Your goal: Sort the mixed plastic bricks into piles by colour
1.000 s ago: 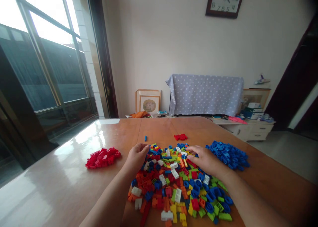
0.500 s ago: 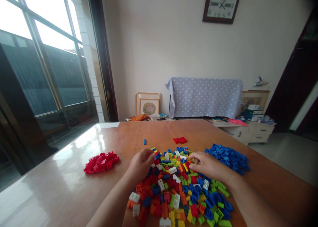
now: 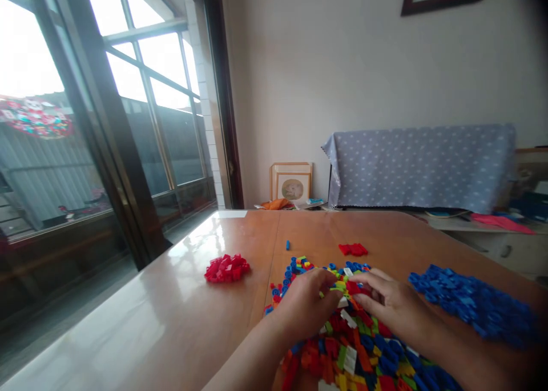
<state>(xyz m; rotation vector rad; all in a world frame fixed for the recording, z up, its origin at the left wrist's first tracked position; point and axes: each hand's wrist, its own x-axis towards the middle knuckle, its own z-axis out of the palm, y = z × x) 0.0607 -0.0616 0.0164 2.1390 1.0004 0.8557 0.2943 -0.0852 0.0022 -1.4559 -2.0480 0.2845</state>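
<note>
My left hand [image 3: 309, 301] is over the far left part of a mixed pile of toy building bricks [image 3: 349, 359], its fingers curled and its thumb near the forefinger. Whatever may be inside that hand is hidden. Close by on the right, my right hand [image 3: 389, 299] has a red brick [image 3: 356, 288] between thumb and fingers, just above the pile. The two hands' fingertips are near each other but apart. Red, blue, green, yellow, orange and white bricks lie jumbled beneath both hands.
A heap of red bricks [image 3: 228, 268] lies to the left, and a larger heap of blue bricks [image 3: 471, 302] to the right. Beyond the mixed pile are a small red cluster [image 3: 353, 249] and a lone blue brick [image 3: 287, 245]. All rest on a glossy wooden table [image 3: 171, 317].
My view has turned to the left. My left hand has come in toward my right hand over the pile, and a red brick now shows at my right fingertips.
</note>
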